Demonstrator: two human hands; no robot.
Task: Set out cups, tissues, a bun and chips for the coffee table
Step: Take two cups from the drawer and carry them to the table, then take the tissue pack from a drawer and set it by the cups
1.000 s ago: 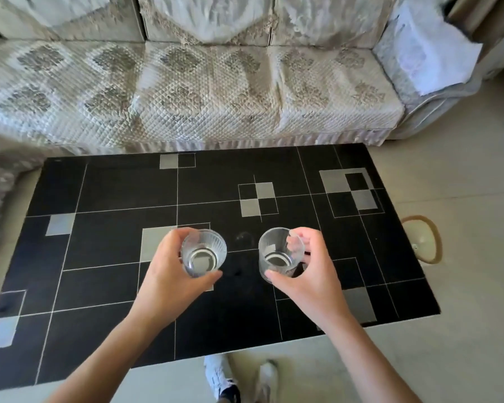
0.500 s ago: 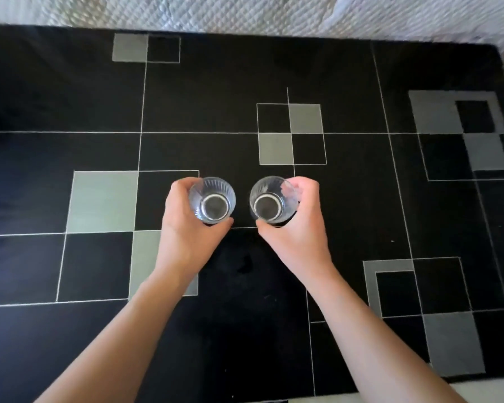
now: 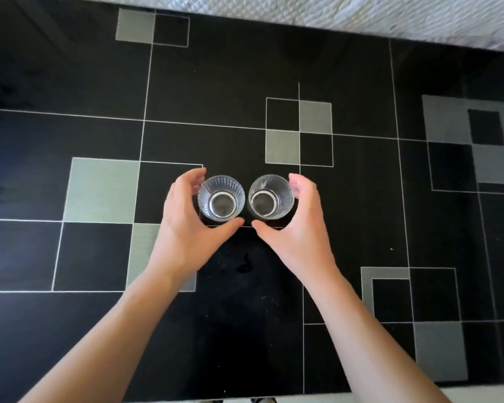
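Two clear ribbed glass cups stand upright side by side on the black coffee table [image 3: 361, 199]. My left hand [image 3: 186, 222] curves loosely around the left cup [image 3: 221, 197], fingers at its left rim and thumb just below its base. On the other side, my right hand [image 3: 294, 228] curves around the right cup [image 3: 270, 196] in the same way. The fingers of both hands are spread and look slack, not clamped on the glass. No tissues, bun or chips are in view.
The glossy tabletop carries grey squares and thin white lines. A quilted pale sofa cover [image 3: 361, 13] runs along the far edge. A strip of light floor [image 3: 492, 394] shows past the near edge.
The view has come closer to the table. Both cups were lowered onto the tabletop, and my fingers have loosened from their grip around them.
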